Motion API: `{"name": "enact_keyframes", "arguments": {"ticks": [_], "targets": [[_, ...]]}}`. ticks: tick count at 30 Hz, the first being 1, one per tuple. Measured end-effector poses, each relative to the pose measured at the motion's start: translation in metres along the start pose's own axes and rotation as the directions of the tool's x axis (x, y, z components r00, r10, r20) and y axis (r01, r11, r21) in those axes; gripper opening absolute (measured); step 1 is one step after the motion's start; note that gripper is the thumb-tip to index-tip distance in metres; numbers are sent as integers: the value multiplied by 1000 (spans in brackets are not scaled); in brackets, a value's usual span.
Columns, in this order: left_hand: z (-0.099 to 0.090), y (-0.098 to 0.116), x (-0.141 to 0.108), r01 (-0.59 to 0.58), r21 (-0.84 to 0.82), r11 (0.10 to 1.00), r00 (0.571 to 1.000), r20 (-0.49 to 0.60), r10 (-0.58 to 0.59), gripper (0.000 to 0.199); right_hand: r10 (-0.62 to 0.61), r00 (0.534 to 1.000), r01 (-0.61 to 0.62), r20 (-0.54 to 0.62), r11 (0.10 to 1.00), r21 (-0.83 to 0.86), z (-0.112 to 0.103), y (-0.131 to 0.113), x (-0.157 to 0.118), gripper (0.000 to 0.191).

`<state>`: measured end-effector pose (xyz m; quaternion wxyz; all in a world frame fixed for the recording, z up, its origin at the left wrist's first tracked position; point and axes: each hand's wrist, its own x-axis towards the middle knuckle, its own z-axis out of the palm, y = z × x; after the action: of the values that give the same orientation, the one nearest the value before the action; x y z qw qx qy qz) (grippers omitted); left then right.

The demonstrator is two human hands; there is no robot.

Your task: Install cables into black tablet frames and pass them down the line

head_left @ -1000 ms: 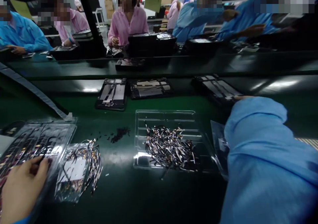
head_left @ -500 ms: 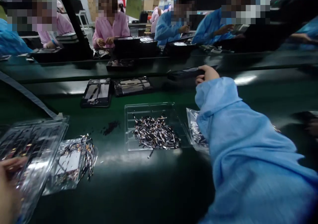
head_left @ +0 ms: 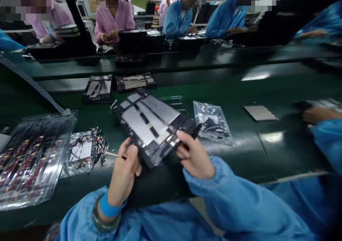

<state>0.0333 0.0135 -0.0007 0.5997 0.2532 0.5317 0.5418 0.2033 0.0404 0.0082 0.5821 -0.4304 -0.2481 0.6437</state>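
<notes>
Head: hands [head_left: 196, 156] closed on device [head_left: 149, 119]

Can pass between the plastic bag [head_left: 213, 122] and ridged pad [head_left: 260, 113], over bare tabletop [head_left: 227, 91]. Blocked centrally by the held tablet [head_left: 149, 119], partly covering a clear tray [head_left: 175, 99]; leftward by stacked trays [head_left: 32, 162]; far right by another person's hand [head_left: 319, 115].

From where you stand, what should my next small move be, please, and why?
I would probably lower the open device onto the green bench nearer you, as the left hand and right hand hold it up, tilted, in front of the clear tray.
</notes>
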Motion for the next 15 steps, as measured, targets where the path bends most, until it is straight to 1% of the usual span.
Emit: {"name": "enact_keyframes", "arguments": {"ticks": [2,3,5,6,7,8,9,11,13,15], "targets": [[-1,-4,-4,-14,100,995,995,-98,24,45,-13,997,19,74,997,-78,-11,24,-14,38],[-5,-3,-5,-9,144,990,991,-132,29,42,-53,992,68,112,988,-141,-20,31,-17,36],[-19,6,-5,11,206,979,991,-135,17,40,-196,972,225,132,940,-256,-44,34,-19,33],[-29,13,-4,27,230,973,993,-122,2,41,-278,954,298,109,909,-292,-57,30,-17,30],[-39,22,-2,43,254,966,993,-115,-14,43,-352,935,351,54,884,-308,-71,24,-15,29],[-49,31,1,63,284,957,993,-118,-30,44,-401,916,378,-15,874,-305,-85,16,-13,28],[-58,40,5,92,345,934,990,-129,-50,46,-435,896,393,-89,870,-296,-99,8,-10,29],[-72,55,16,126,471,873,989,-128,-74,49,-458,857,386,-234,874,-296,-124,-7,-5,40],[-75,66,29,111,617,779,993,-31,-117,47,-463,819,365,-340,877,-313,-143,-15,-1,55],[-68,72,42,32,762,647,974,121,-191,42,-482,785,360,-389,866,-348,-157,-16,3,61]]}}
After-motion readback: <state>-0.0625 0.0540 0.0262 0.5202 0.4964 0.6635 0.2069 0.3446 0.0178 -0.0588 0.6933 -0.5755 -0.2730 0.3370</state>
